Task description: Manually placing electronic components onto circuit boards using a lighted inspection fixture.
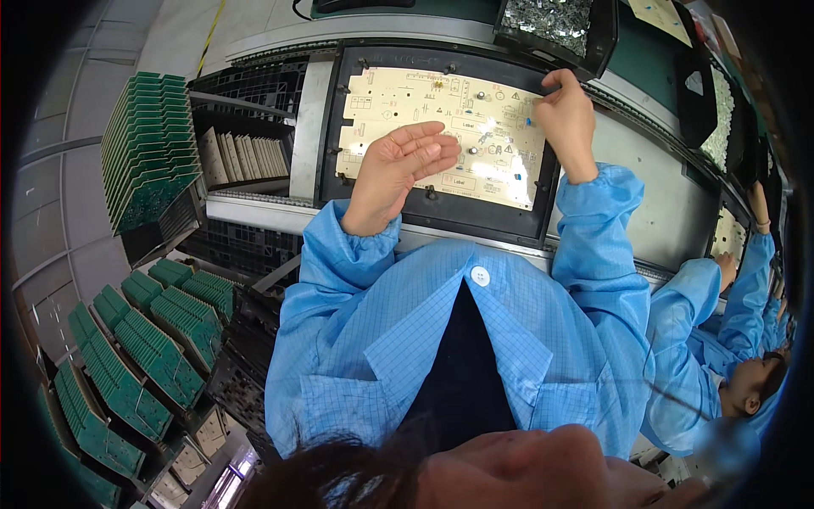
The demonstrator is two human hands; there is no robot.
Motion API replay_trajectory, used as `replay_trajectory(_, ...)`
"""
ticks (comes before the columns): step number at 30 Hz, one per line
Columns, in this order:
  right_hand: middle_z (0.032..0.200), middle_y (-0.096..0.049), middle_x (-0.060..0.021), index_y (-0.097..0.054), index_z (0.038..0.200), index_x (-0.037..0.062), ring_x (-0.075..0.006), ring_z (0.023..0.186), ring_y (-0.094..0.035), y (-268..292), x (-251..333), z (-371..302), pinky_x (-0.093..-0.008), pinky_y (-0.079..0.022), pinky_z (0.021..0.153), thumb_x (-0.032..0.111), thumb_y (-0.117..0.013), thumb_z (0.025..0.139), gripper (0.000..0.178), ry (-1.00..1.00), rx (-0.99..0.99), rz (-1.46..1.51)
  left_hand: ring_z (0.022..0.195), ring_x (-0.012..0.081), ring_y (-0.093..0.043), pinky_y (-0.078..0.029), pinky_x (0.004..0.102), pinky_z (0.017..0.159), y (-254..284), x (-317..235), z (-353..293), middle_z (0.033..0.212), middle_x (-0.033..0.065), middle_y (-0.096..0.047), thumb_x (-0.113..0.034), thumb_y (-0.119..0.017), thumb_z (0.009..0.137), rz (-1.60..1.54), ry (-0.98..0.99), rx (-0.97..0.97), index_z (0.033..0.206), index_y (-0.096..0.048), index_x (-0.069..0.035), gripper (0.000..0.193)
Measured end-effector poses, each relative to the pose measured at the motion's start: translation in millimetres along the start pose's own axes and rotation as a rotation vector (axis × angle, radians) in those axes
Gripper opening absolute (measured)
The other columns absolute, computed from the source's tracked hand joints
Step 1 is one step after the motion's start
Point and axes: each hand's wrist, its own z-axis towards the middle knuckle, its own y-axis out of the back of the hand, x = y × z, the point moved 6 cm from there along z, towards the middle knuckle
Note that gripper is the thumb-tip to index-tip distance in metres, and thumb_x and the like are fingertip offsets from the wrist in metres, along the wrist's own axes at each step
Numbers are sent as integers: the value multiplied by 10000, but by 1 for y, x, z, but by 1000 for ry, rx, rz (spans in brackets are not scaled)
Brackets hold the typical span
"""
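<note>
A cream circuit board (398,110) with printed markings and a few small parts lies in a black frame (333,127) in front of me. Over its lower middle is my left hand (400,174), cupped, its fingers pressed together and the thumb laid against them. What they may hold is hidden. My right hand (566,119) is above the board's right edge with its fingers curled in; I cannot make out anything between them. A small blue part (529,121) sits on the board beside that hand. Two dark round parts (473,151) stand near the board's middle.
A black bin (560,34) of small metallic parts stands beyond the frame. Metal rails (254,210) run along the line. Racks of green boards (148,153) and more stacked boards (161,339) stand at left. On the right, a co-worker in a blue sleeve (691,297) works close by.
</note>
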Motion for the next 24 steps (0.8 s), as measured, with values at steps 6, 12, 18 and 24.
replay_trajectory(6, 796, -637, -119, -614, 948, 58, -330, 776, -576, 14, 28, -32, -396, -481, 711, 1, -609, 799, 159, 438, -168, -119, 878, 265, -717, -615, 341, 811, 8, 0, -7, 1039, 222, -693, -24, -662, 898, 210, 142, -47, 1204, -594, 84, 331)
replay_trajectory(12, 783, -595, -94, -663, 851, 47, -287, 812, -549, -4, 31, -70, -391, -472, 710, 50, -716, 752, 112, 526, 52, -66, 810, 229, -722, -612, 296, 729, 0, -6, -1, 956, 201, -712, -37, -698, 873, 355, 140, -51, 1144, -636, 84, 303)
replay_trajectory(18, 783, -596, -101, -632, 938, 29, -253, 765, -544, 9, 16, -75, -356, -465, 681, 42, -679, 815, 133, 645, -169, -95, 745, 166, -699, -579, 250, 693, -11, -7, 16, 873, 156, -723, -18, -697, 862, 522, -8, 24, 1034, -695, 78, 198)
replay_trajectory(24, 786, -558, 14, -599, 995, 15, -78, 707, -494, 0, -80, -55, -228, -419, 629, 147, -557, 990, 138, -230, 109, 856, 701, 151, -687, -564, 258, 657, -42, -12, 56, 828, 139, -722, -27, -642, 867, 743, -182, 4, 1005, -706, 65, 178)
